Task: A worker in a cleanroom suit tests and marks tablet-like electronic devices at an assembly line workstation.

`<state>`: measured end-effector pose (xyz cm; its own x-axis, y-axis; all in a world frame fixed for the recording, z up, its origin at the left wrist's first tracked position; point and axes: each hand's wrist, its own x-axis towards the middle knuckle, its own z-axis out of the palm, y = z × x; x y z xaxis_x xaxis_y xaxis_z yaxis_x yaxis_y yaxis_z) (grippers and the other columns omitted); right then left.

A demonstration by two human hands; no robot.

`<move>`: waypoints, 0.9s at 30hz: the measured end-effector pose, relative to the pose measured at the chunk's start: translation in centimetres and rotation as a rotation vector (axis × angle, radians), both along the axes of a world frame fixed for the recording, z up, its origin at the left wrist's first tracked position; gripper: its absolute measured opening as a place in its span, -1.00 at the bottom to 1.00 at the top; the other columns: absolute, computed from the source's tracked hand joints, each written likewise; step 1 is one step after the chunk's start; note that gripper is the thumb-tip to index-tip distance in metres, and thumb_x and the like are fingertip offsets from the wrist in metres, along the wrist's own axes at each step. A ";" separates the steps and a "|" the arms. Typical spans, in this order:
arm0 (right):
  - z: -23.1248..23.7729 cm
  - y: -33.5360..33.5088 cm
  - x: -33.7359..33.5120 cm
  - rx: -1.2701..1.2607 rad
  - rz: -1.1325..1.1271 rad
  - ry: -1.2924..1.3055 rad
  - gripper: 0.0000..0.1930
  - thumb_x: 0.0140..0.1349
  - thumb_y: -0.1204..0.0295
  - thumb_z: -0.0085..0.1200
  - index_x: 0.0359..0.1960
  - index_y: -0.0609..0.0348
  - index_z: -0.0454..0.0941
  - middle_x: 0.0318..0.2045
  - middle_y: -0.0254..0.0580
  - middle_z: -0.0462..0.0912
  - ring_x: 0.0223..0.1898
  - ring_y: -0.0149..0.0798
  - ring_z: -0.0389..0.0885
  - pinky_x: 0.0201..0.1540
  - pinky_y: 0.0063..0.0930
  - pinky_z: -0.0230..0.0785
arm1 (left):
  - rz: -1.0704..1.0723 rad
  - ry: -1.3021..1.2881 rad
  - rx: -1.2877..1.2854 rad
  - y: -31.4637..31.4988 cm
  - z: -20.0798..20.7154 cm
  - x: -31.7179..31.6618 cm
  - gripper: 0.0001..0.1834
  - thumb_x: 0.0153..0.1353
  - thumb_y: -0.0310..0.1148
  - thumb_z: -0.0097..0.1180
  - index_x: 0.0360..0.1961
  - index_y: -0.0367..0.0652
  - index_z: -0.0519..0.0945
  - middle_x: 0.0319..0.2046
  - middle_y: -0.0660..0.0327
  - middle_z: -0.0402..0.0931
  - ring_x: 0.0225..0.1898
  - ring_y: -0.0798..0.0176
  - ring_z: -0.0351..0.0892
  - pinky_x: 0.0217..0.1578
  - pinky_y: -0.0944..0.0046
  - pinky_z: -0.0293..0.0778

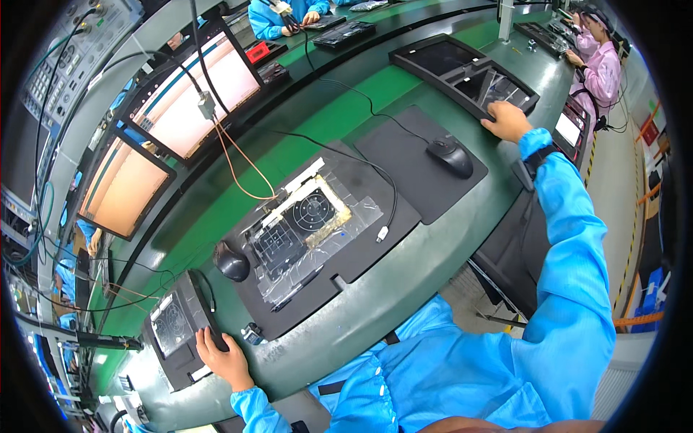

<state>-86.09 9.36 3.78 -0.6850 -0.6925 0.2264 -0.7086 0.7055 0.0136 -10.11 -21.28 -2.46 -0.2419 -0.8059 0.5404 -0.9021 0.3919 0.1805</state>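
Observation:
My left hand (225, 361) lies with its fingers stretched over the near edge of a black tray (184, 359) at the lower left. A flat panel (172, 325) with printed circles sits in that tray. Far to the right, my right hand (510, 121) has its fingers closed on the near edge of a black divided tray (440, 85) with dark flat panels in it. Between the hands, a black fixture board (317, 307) carries a taped plate with a circular target (313, 211) and a square grid pattern (276, 247).
A black mouse (449, 156) rests on a dark mat (411, 169); another mouse (232, 261) is left of the board. A cable ends in a white plug (382, 234). Two monitors (198, 94) stand behind. Co-workers in blue and pink (600, 72) sit across and at right.

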 end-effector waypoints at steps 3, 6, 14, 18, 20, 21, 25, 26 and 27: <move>1.4 4.9 3.2 0.066 0.026 -0.085 -0.63 0.21 0.13 0.29 -0.37 0.25 0.57 -0.28 0.11 0.66 -0.12 0.19 0.64 -0.07 0.03 0.48 | 0.007 -0.010 0.001 -0.2 -0.4 0.3 -0.51 0.24 -0.43 0.24 0.21 -0.28 0.58 0.31 -0.06 0.45 0.34 -0.20 0.40 0.35 -0.11 0.31; 2.2 9.7 7.5 0.150 0.106 -0.147 -0.60 0.20 0.16 0.32 -0.49 0.26 0.49 -0.35 0.11 0.62 -0.19 0.20 0.62 -0.15 0.01 0.45 | 0.009 -0.013 -0.004 -0.3 -0.6 0.4 -0.51 0.26 -0.40 0.23 0.22 -0.27 0.58 0.32 -0.06 0.45 0.35 -0.19 0.40 0.35 -0.11 0.31; 2.7 9.3 0.7 -0.915 -0.220 -1.048 -0.34 0.32 -0.02 0.28 0.27 0.20 0.48 0.18 -0.11 0.56 0.02 -0.16 0.64 0.04 -0.22 0.52 | 0.013 0.026 0.044 -0.2 0.1 -0.3 -0.51 0.23 -0.39 0.24 0.20 -0.25 0.59 0.29 -0.10 0.47 0.36 -0.21 0.38 0.37 -0.14 0.28; -2.1 4.4 -11.9 -1.187 -0.314 -1.425 -0.48 0.35 0.13 0.25 0.21 0.13 0.46 0.26 -0.11 0.46 0.02 -0.08 0.63 0.06 -0.21 0.53 | -0.035 0.049 -0.044 0.0 0.6 -0.1 -0.53 0.14 -0.39 0.29 0.11 -0.25 0.64 0.22 -0.11 0.51 0.33 -0.21 0.43 0.37 -0.16 0.28; -4.3 4.4 -17.6 -1.082 -0.419 -1.547 -0.53 0.23 0.00 0.28 -0.03 0.02 0.49 -0.19 -0.15 0.54 -0.32 -0.13 0.58 -0.24 -0.26 0.55 | -0.019 0.046 -0.076 0.1 0.6 -0.1 -0.53 0.12 -0.38 0.31 0.09 -0.24 0.65 0.21 -0.09 0.52 0.33 -0.19 0.44 0.38 -0.19 0.27; -5.0 4.2 -20.0 -0.968 -0.538 -1.508 -0.55 0.16 -0.07 0.30 -0.15 -0.04 0.51 -0.42 -0.17 0.58 -0.50 -0.16 0.56 -0.39 -0.29 0.56 | -0.012 0.069 -0.100 0.1 0.6 -0.1 -0.53 0.12 -0.38 0.31 0.09 -0.24 0.65 0.21 -0.07 0.52 0.33 -0.17 0.44 0.39 -0.20 0.26; -6.8 3.8 -22.9 -1.010 -0.682 -1.399 -0.49 0.12 -0.04 0.31 -0.07 -0.04 0.45 -0.46 -0.07 0.62 -0.55 -0.25 0.62 -0.58 -0.47 0.49 | 0.009 0.096 -0.140 -0.2 0.6 -0.2 -0.54 0.10 -0.38 0.31 0.07 -0.23 0.65 0.19 -0.03 0.54 0.32 -0.14 0.46 0.39 -0.21 0.26; -6.5 3.6 -22.3 -1.131 -0.801 -1.366 -0.49 0.12 -0.03 0.32 -0.04 -0.04 0.44 -0.46 -0.08 0.63 -0.55 -0.31 0.63 -0.62 -0.54 0.46 | 0.001 0.074 -0.111 -0.2 0.6 -0.2 -0.54 0.09 -0.38 0.32 0.07 -0.23 0.65 0.18 -0.03 0.54 0.32 -0.14 0.46 0.39 -0.21 0.26; -5.7 3.3 -21.5 -1.070 -0.738 -1.397 -0.49 0.12 -0.03 0.32 -0.04 -0.04 0.44 -0.46 -0.08 0.63 -0.55 -0.31 0.63 -0.62 -0.54 0.46 | -0.001 0.076 -0.124 -0.3 0.6 -0.2 -0.53 0.08 -0.38 0.32 0.07 -0.22 0.65 0.17 -0.02 0.54 0.32 -0.14 0.46 0.39 -0.21 0.26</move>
<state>-107.63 12.65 -1.95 -0.7821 -0.1841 -0.5954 0.5755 0.1532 -0.8033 -10.33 -21.56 -1.86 -0.1978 -0.7317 0.6523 -0.8873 0.4165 0.1982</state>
